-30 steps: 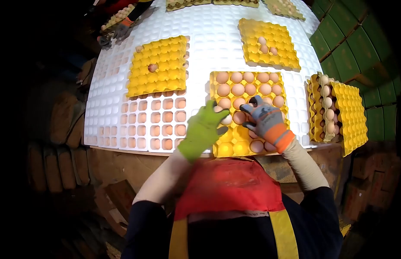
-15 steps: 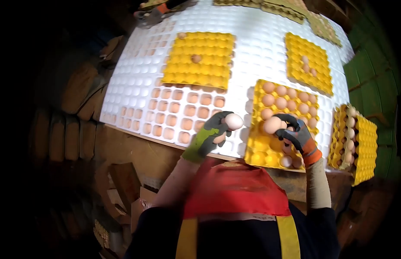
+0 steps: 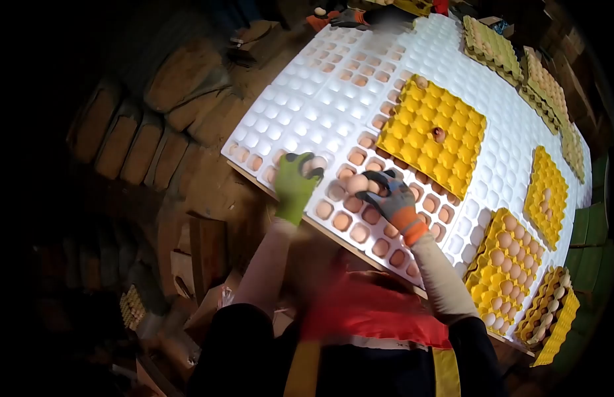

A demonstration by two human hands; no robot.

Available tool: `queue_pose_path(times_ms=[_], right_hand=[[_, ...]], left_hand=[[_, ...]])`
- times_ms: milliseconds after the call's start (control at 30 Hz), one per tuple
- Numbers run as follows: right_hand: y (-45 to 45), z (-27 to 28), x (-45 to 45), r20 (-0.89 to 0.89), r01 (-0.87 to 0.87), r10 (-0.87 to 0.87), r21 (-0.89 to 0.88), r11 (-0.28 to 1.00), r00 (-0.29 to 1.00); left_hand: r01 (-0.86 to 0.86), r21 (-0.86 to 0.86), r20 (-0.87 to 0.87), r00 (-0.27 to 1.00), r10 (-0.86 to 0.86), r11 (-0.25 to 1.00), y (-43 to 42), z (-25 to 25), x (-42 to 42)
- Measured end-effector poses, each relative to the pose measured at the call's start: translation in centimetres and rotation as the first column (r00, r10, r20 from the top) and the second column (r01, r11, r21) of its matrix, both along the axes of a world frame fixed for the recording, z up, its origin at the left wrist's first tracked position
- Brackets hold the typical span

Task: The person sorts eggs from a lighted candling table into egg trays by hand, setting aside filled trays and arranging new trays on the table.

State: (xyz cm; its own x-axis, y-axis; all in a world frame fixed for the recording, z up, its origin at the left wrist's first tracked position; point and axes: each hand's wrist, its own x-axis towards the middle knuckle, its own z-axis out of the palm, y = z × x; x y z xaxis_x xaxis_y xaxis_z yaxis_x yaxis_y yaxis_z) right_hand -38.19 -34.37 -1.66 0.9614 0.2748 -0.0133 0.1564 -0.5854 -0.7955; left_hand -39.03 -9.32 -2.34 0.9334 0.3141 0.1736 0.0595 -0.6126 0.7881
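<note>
My left hand (image 3: pixel 296 183), in a green and grey glove, is closed around a pale egg (image 3: pixel 313 165) above the white moulded trays (image 3: pixel 288 118). Just to its right, my right hand (image 3: pixel 394 200), in a grey glove with an orange cuff, grips brown eggs (image 3: pixel 356 184) between thumb and fingers; how many is partly hidden. Beneath and around it, brown eggs (image 3: pixel 342 221) sit in the white tray's pockets. A yellow tray (image 3: pixel 429 159) lies over part of them, bearing a dark-marked, seemingly broken egg (image 3: pixel 438 134).
On the right stand a yellow tray of eggs (image 3: pixel 482 286), another with a few eggs (image 3: pixel 540 177) and a tilted yellow stack (image 3: pixel 562 331). Grey-green trays (image 3: pixel 492 49) line the far edge. Another person's gloved hand (image 3: pixel 350 19) is at the far left. Sacks (image 3: pixel 138 155) lie beyond the table.
The view has swung left. Both hands have moved left; my right hand went from over the yellow egg tray to over the white trays, still carrying eggs.
</note>
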Motion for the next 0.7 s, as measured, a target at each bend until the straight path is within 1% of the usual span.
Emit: queue_pose_path(times_ms=[33,67,100,133,167,200,233,267,300,333,367,433,467,500,567,600,633,667,700], right_hand=[[2.0,-1.1,1.9,0.094,0.012,-0.010,-0.019,1.000,0.996],[4.0,-1.1,3.3,0.080,0.065,-0.059,-0.081,0.995,0.995],[5.8,-2.5,5.2,0.160,0.100,-0.068,-0.202,0.974,0.985],[7.2,-2.1,6.7,0.153,0.094,-0.051,-0.287,0.953,0.987],[8.4,-1.7,8.1,0.145,0.090,-0.038,-0.369,0.925,0.989],[9.4,-1.4,9.0,0.175,0.091,-0.011,-0.453,0.887,0.985],[9.8,-1.8,9.9,0.175,0.095,-0.015,-0.458,0.884,0.984],[10.2,-2.6,10.7,0.148,0.077,-0.005,-0.487,0.870,0.989],[10.4,-3.0,11.3,0.123,0.060,0.004,-0.516,0.854,0.992],[10.4,-3.3,11.9,0.080,0.074,-0.042,-0.452,0.889,0.996],[10.5,-3.9,12.8,0.084,0.076,-0.041,-0.462,0.884,0.996],[11.0,-4.3,13.9,0.250,0.156,-0.110,-0.169,0.973,0.962],[11.0,-4.3,15.0,0.123,0.127,-0.095,-0.283,0.951,0.988],[11.3,-4.0,15.8,0.128,0.136,-0.103,-0.284,0.949,0.986],[11.7,-3.6,17.3,-0.006,0.109,-0.125,-0.447,0.888,0.992],[11.6,-4.3,17.5,0.096,0.157,-0.131,-0.364,0.918,0.987],[11.5,-4.9,18.2,0.097,0.164,-0.138,-0.369,0.915,0.986],[11.5,-5.6,19.1,0.152,0.212,-0.174,-0.284,0.935,0.973],[11.7,-5.8,20.0,0.203,0.257,-0.217,-0.193,0.947,0.955]], left_hand=[[0.047,0.243,0.007,0.999,-0.050,0.969,0.4,-2.1,1.4],[0.065,0.474,0.025,0.996,-0.088,0.878,0.8,-4.1,2.8],[0.094,0.460,0.001,0.994,-0.107,0.883,1.0,-4.5,3.3],[0.122,0.446,-0.023,0.992,-0.125,0.887,1.3,-4.9,3.7],[0.105,0.424,0.040,0.990,-0.135,0.900,1.6,-5.2,3.7],[0.110,0.418,0.045,0.989,-0.141,0.902,1.8,-4.9,4.5],[0.082,0.257,0.129,0.985,-0.118,0.963,2.0,-4.7,4.9],[0.060,0.085,0.203,0.976,-0.076,0.995,2.2,-4.5,5.3],[0.062,0.076,0.203,0.976,-0.077,0.995,2.7,-4.8,5.8],[0.084,0.105,0.156,0.983,-0.100,0.991,3.3,-4.9,6.6],[0.105,0.133,0.106,0.987,-0.120,0.985,4.0,-5.1,7.3],[0.163,0.193,-0.010,0.986,-0.164,0.968,5.2,-5.6,8.1],[0.199,0.225,-0.069,0.980,-0.188,0.954,5.6,-5.7,8.5],[0.234,0.258,-0.121,0.970,-0.209,0.938,5.9,-5.3,9.3],[0.238,0.237,-0.106,0.970,-0.219,0.942,5.8,-4.8,11.1],[0.228,0.015,0.056,0.972,-0.229,0.973,5.0,-5.0,12.2],[0.239,-0.211,0.211,0.958,-0.195,0.948,4.2,-5.2,13.2],[0.232,0.011,0.235,0.945,-0.228,0.973,3.8,-5.6,14.3],[0.244,0.010,0.234,0.942,-0.239,0.970,3.6,-6.4,14.7]])
